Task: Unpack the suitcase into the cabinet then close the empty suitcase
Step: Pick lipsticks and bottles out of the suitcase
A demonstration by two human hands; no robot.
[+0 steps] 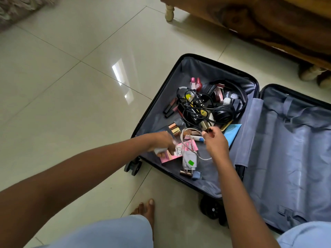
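An open black suitcase [250, 83] with grey lining lies flat on the tiled floor. Its left half holds black headphones [223, 113], a black charger with tangled cable [192, 111], nail polish bottles [196, 83], lipsticks [170, 108], a white charger with a green sticker [189, 161] and pink packets [169, 157]. My left hand [163, 143] is closed around a small white tube at the near left of that half. My right hand [215, 140] pinches a small dark and gold cosmetic item just above the pile. The right half [295, 149] holds nothing visible.
A wooden piece of furniture [250, 18] on pale legs stands beyond the suitcase at top right. Pale glossy tiles [80, 77] stretch to the left. My bare foot [146, 210] stands close to the suitcase's near wheel [133, 166]. A rug edge [16, 9] shows at top left.
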